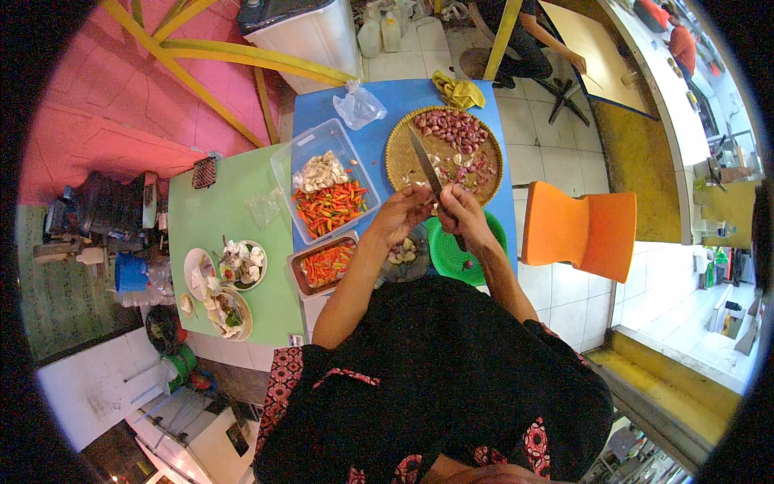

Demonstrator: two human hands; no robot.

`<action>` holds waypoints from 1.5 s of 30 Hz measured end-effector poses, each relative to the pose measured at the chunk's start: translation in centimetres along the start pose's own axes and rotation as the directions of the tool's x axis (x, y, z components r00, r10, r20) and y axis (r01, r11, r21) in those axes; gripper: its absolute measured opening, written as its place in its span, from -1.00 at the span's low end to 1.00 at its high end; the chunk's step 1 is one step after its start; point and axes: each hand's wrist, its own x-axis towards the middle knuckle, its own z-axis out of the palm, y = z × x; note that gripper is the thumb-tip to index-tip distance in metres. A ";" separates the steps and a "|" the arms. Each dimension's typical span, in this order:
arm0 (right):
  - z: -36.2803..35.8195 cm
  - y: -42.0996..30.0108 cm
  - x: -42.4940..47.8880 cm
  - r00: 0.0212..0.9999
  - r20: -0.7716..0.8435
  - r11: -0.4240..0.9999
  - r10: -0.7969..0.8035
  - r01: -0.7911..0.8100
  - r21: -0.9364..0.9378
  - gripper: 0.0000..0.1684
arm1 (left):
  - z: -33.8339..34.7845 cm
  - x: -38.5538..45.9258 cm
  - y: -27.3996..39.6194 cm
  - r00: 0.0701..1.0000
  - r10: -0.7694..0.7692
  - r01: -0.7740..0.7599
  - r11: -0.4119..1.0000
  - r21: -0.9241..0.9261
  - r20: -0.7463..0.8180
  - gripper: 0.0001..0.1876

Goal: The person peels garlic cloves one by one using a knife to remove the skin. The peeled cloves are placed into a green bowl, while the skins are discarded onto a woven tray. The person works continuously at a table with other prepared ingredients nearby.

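Observation:
My right hand is closed on a large kitchen knife, whose blade points up and away over a round woven bamboo tray. Close beside the blade, my left hand has its fingers pinched together; whatever small piece lies between them is too small to make out. The tray bears unpeeled shallots at its far side and loose skins nearer me. Beneath my right hand stands a green plastic colander with a shallot inside. A clear bowl of peeled cloves or shallots is partly behind my left arm.
A clear plastic box holds bagged garlic and red chillies; a smaller container holds more chillies. A plastic bag and yellow cloth lie at the blue table's far edge. Dirty dishes stand left, an orange chair right. Other people are farther off.

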 end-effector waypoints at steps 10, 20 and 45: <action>-3.3 1.5 4.4 0.950 -0.211 0.951 -0.231 0.174 -0.257 -0.70 | 0.4 2.0 1.3 0.996 0.086 -0.090 0.984 0.156 0.035 -0.54; -1.9 -0.8 3.1 0.997 0.035 0.965 -0.065 0.072 -0.254 -0.57 | -0.4 4.6 0.7 0.925 0.366 -0.327 0.901 0.285 -0.096 -0.60; -1.4 -1.5 2.6 0.993 -0.018 0.835 -0.116 0.088 -0.542 -0.44 | -0.9 4.1 1.3 0.953 0.304 -0.285 0.910 0.301 -0.016 -0.70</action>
